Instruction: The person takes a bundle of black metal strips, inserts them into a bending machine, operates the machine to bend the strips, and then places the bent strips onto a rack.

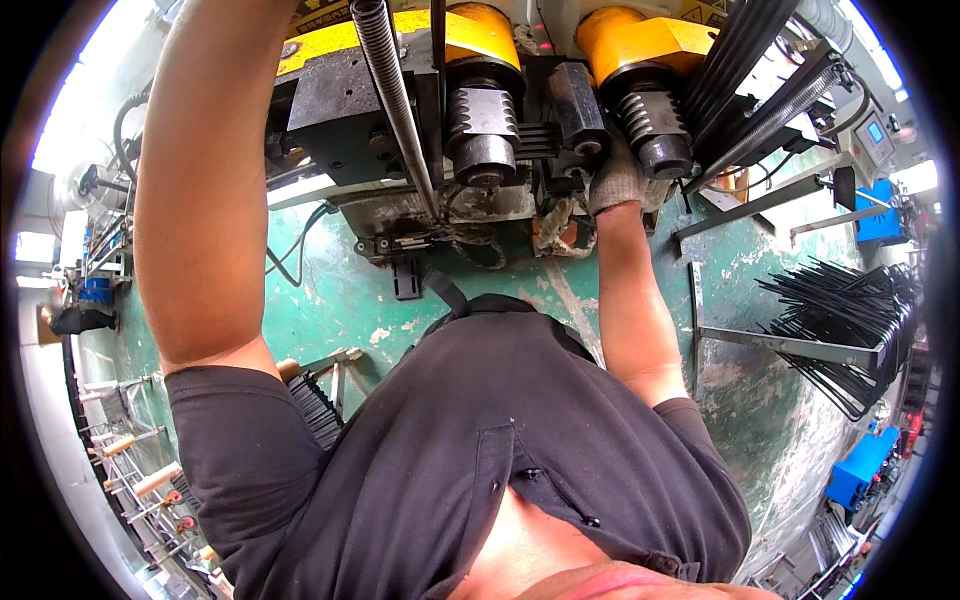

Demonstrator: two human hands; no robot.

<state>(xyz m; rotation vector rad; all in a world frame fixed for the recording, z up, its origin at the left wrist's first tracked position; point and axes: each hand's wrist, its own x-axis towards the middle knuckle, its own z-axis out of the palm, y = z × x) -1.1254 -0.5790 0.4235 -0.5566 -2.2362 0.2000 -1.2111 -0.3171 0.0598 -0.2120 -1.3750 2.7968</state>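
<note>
My right hand point(618, 182), in a grey knit glove, reaches into the machine point(350, 110) between a dark angular block point(577, 105) and the right-hand grooved die point(652, 118). Its fingers are hidden behind these parts, so what they touch cannot be made out. A second grooved die point(485, 118) stands to the left, with several short dark bars between it and the block. My left forearm stretches up past the top edge, and the hand itself is outside the picture. Yellow cylindrical housings point(640, 45) sit above the dies.
A long threaded rod point(395, 100) slants down in front of the machine. A bundle of dark rods point(735, 60) rises at the upper right. Bent black rods point(845, 330) hang on a metal stand point(790, 343) at the right. Green worn floor point(560, 290) lies below.
</note>
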